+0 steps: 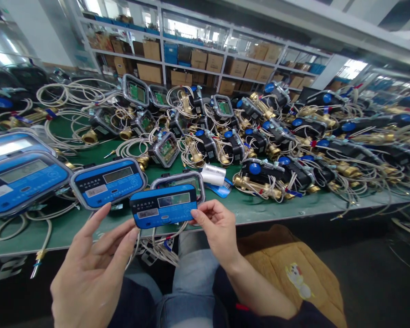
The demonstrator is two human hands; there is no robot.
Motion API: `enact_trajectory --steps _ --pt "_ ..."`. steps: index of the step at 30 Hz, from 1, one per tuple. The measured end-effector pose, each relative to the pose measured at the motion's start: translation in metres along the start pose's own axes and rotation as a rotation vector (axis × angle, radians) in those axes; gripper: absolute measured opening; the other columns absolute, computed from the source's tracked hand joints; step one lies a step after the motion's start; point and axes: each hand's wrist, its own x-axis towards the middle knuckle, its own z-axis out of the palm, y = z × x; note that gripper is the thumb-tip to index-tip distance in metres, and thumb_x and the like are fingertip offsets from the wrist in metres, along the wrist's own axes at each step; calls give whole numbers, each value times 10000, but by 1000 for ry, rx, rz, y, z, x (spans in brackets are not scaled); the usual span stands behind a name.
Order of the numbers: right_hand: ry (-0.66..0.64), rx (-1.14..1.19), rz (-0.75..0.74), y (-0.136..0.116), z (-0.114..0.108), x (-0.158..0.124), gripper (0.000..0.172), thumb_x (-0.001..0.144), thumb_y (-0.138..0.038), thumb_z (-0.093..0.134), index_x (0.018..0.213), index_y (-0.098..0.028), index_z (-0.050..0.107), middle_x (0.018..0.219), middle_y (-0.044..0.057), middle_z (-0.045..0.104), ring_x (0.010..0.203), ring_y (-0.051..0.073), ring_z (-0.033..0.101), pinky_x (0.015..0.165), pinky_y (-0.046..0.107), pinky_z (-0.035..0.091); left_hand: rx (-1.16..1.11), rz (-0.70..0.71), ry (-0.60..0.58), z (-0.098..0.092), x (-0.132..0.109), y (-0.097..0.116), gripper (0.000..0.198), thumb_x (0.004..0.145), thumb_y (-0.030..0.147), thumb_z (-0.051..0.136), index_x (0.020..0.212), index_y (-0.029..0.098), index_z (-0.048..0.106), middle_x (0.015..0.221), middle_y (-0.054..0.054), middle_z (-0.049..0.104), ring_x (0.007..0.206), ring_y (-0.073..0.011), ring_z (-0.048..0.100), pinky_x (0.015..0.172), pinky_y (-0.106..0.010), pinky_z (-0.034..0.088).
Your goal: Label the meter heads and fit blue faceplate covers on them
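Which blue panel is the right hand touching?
The loose panel, tilted between left hand and right hand; the panels to its left sit in clear-rimmed cases.

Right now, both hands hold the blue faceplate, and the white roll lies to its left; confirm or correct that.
Wrong side: the head view shows the white roll to the right of the blue faceplate. The left hand and right hand do hold it.

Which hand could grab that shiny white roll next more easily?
Probably the right hand: it pinches the end of the blue panel nearer the white roll. The left hand is farther away, at the panel's other end.
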Motion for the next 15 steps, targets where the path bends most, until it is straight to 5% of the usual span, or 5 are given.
enact_trajectory --steps 4,10,15 --pt "14 8 -22 2 -1 0 202 690 -277 805 700 -184 625 625 -40 643 557 116 645 588 236 569 -261 -157 -6 4 7 -1 608 605 265 874 1170 285 652 930 14 777 883 -138 729 805 -137 560" --pt "-33 38 14 4 -6 3 266 695 -351 805 683 -184 599 606 -40 625 538 106 618 559 217 536 -469 -520 -120 13 22 -4 530 355 349 946 794 138 738 881 -47 727 721 -108 652 621 -124 570" --pt "-38 15 -6 5 -9 2 263 717 -359 789 693 -180 598 611 -43 604 529 86 578 531 195 488 -432 -499 -91 16 22 -7 512 283 381 954 682 155 727 806 -22 715 729 -126 650 626 -143 579"
